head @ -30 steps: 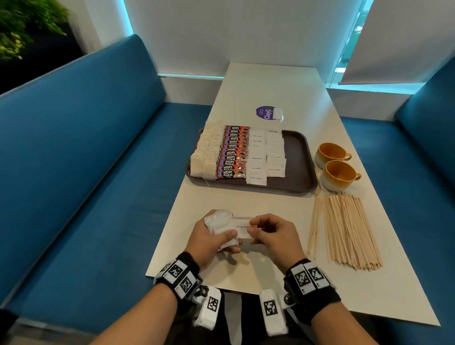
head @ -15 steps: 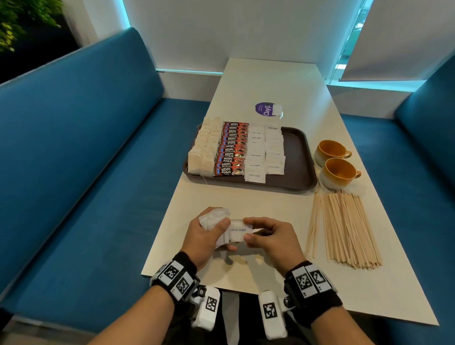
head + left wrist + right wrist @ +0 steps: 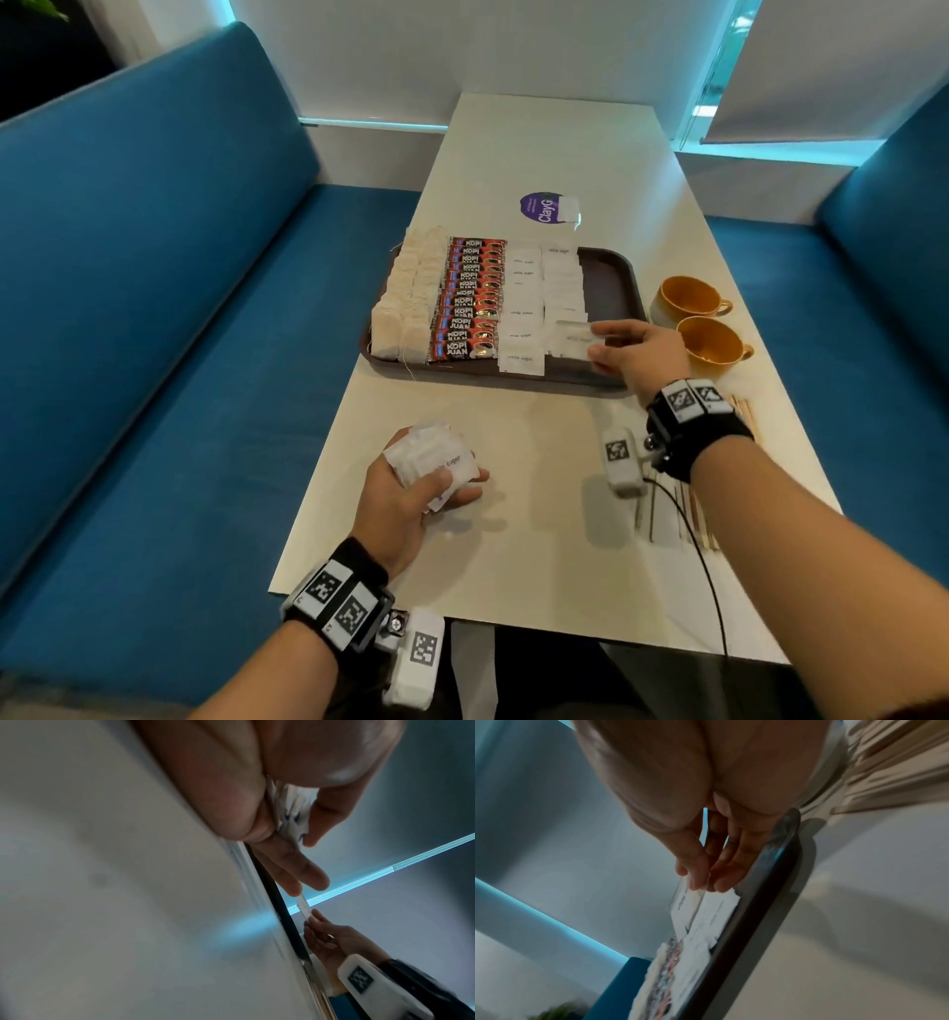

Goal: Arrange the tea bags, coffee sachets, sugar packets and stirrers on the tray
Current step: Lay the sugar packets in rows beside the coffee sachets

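A dark brown tray (image 3: pixel 611 280) lies across the table and holds two rows of tea bags (image 3: pixel 405 303), a row of red coffee sachets (image 3: pixel 467 303) and two columns of white sugar packets (image 3: pixel 524 313). My right hand (image 3: pixel 598 342) pinches one sugar packet (image 3: pixel 575 339) just above the near end of the right column; the right wrist view shows that packet (image 3: pixel 685 902) between thumb and fingers over the tray (image 3: pixel 765 898). My left hand (image 3: pixel 436 478) grips a small stack of sugar packets (image 3: pixel 426 455) above the near table. Wooden stirrers (image 3: pixel 688 509) lie under my right forearm.
Two yellow cups (image 3: pixel 711 342) stand right of the tray, close to my right hand. A purple round sticker (image 3: pixel 539 206) lies behind the tray. Blue benches (image 3: pixel 154 308) flank the white table (image 3: pixel 513 539) on both sides.
My right hand took one packet from the stack in my left hand and carried it forward to the tray's right column. The left hand stayed near the table's front with the stack.
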A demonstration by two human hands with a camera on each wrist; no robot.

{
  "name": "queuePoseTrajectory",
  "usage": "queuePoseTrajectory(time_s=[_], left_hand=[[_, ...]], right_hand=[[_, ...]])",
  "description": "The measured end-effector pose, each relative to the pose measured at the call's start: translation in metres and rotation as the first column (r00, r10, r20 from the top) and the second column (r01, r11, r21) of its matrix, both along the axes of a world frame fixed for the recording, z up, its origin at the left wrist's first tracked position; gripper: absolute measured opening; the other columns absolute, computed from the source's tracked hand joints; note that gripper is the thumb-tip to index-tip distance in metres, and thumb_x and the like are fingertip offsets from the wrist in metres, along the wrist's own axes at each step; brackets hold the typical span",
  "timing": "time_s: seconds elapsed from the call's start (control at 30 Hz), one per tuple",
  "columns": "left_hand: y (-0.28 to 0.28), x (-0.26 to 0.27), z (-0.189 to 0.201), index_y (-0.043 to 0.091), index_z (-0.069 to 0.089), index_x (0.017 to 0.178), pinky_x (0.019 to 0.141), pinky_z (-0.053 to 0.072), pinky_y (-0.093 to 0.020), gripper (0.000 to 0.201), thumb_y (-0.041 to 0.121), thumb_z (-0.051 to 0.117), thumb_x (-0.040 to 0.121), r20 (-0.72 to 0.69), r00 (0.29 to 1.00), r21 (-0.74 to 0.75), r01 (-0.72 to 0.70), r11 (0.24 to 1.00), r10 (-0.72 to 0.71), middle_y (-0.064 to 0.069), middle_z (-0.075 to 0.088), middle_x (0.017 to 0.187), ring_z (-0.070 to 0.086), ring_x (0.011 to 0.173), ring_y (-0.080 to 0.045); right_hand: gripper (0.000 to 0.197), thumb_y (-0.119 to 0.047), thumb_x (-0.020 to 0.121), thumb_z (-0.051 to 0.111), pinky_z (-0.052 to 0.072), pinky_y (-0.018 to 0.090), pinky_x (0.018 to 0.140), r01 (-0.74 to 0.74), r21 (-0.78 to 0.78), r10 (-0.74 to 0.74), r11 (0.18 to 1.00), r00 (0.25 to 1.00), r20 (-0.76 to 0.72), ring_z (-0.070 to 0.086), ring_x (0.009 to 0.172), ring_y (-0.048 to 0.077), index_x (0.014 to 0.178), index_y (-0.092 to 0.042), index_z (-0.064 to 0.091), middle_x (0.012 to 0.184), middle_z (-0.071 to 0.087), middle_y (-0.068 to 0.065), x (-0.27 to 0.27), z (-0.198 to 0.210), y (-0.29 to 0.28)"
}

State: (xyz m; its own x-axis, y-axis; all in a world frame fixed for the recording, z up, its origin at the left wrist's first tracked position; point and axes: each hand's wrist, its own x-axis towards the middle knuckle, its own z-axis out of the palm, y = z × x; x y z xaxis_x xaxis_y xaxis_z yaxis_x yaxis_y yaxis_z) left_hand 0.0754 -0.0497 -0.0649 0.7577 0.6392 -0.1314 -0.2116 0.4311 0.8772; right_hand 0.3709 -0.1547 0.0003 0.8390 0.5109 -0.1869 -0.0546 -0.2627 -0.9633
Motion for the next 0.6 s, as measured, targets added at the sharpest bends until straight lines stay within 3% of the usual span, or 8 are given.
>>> queuePoseTrajectory(time_s=[0.13,0.3,0.43,0.6], left_hand=[[-0.001,0.001,-0.002,0.007,0.054,0.132,0.086,0.059,-0.055,0.051,0.002,0.07,0.084,-0.011,1.0,0.006,-0.002,1.0,0.002,-0.036,0.062,0.119,0.067,0.106,-0.054],[0.001,0.001,-0.007,0.011,0.058,0.129,0.087,0.057,-0.058,0.048,-0.001,0.071,0.085,-0.025,0.999,0.001,-0.022,1.0,0.022,-0.035,0.059,0.125,0.064,0.109,-0.057],[0.0,0.002,-0.008,0.011,0.057,0.129,0.086,0.057,-0.057,0.048,-0.002,0.071,0.084,-0.032,0.999,-0.007,-0.017,1.0,0.017,-0.034,0.06,0.123,0.064,0.107,-0.058],[0.001,0.002,-0.006,0.011,0.056,0.13,0.087,0.058,-0.059,0.05,-0.001,0.072,0.084,-0.042,0.999,-0.001,-0.014,1.0,0.014,-0.034,0.061,0.124,0.065,0.107,-0.057]], right_hand=[[0.025,-0.009,0.083,0.081,0.063,0.031,0.081,-0.041,-0.199,0.05,0.979,0.998,0.036,0.074,0.089,0.017,0.101,-0.025,0.078,0.107,0.073,0.0,0.022,-0.011,0.016],[0.025,-0.008,0.081,0.084,0.055,0.019,0.064,-0.047,-0.331,0.083,0.943,0.992,0.094,0.07,0.076,0.012,0.101,-0.021,0.078,0.095,0.073,-0.002,0.025,-0.019,0.035],[0.023,-0.014,0.077,0.088,0.059,0.027,0.081,-0.021,-0.438,0.104,0.899,0.98,0.168,0.069,0.089,0.015,0.095,-0.025,0.08,0.102,0.073,-0.002,0.031,-0.024,0.043],[0.023,-0.019,0.075,0.09,0.058,0.033,0.089,-0.006,-0.497,0.141,0.868,0.962,0.233,0.065,0.097,0.017,0.092,-0.029,0.078,0.108,0.069,-0.002,0.033,-0.023,0.045]])
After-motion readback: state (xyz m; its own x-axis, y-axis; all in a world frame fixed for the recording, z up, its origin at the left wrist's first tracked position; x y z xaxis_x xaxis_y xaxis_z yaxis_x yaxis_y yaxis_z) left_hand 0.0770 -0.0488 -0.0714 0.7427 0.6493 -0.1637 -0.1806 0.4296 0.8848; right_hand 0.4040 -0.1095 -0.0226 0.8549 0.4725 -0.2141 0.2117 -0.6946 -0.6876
